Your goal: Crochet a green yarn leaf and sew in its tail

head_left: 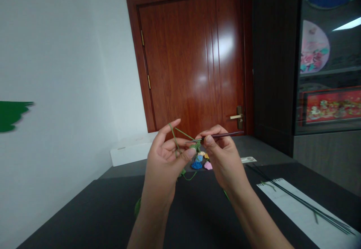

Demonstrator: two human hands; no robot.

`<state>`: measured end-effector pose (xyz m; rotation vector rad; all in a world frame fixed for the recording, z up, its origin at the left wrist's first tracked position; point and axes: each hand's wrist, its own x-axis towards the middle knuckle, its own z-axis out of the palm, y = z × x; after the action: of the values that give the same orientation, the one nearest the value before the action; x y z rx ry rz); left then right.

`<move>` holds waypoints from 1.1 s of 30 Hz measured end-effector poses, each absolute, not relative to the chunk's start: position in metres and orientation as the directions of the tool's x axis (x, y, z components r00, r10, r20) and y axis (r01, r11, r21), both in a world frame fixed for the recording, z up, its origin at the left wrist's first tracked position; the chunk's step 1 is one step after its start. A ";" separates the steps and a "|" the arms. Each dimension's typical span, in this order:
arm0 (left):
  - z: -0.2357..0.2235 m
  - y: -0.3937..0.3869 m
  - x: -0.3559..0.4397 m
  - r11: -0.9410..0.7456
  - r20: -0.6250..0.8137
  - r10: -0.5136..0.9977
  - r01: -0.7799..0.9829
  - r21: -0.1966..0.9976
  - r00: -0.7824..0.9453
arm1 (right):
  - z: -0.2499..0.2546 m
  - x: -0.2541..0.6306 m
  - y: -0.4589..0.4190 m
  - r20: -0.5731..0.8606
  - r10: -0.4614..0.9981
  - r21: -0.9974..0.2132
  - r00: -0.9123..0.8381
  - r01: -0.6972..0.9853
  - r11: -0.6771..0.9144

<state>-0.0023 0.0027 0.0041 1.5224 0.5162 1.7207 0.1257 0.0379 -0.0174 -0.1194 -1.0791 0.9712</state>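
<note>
1. Right-hand grip: the right hand (222, 157) pinches a slim crochet hook (221, 136) between thumb and index finger, with the tip directed toward the left hand. Risk: a loose pinch may let the tip slip from the work.
2. Left-hand grip: the left hand (163, 155) has its fingers spread, with green yarn (183, 132) running over the raised index finger. The thumb and middle finger appear pressed onto a small green crocheted piece (197, 146); the contact is partly hidden. Risk: slack in the strand may cause a missed catch.
3. Work location: the crocheted piece is held between the hands, at the hook tip, above the table.
4. Supply risk: yarn hangs below the hands, and a green yarn ball (137, 207) is partly hidden by the left wrist. A snag may jerk the strand.
5. Surface: a dark table top (84, 219) bears blue crocheted flowers (196, 165), a pink crocheted flower (208, 165), and a white sheet (304, 211) under thin dark rods (299, 200).
6. Room: a white wall (56, 53) stands left, a white box (129, 149) lies ahead, and a reddish wooden door (191, 61) has a brass lever handle (237, 116).
</note>
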 end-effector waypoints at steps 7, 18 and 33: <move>0.005 -0.006 0.004 -0.541 0.576 0.817 -0.343 0.768 0.000 | -0.026 0.132 0.043 0.943 0.169 -0.201 0.286 0.085 0.976; 0.007 -0.008 0.001 -0.361 0.482 0.862 -0.478 0.801 0.157 | -0.021 0.126 0.043 0.859 0.510 -0.426 0.035 -0.503 0.752; 0.004 -0.001 0.002 -0.226 0.417 0.881 -0.575 0.786 0.224 | -0.025 0.110 0.037 0.769 0.608 -0.380 0.196 -0.625 0.682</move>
<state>0.0023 -0.0011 0.0041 1.1547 0.3548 1.3979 0.1099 0.0371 -0.0245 0.0180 -1.0682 0.8634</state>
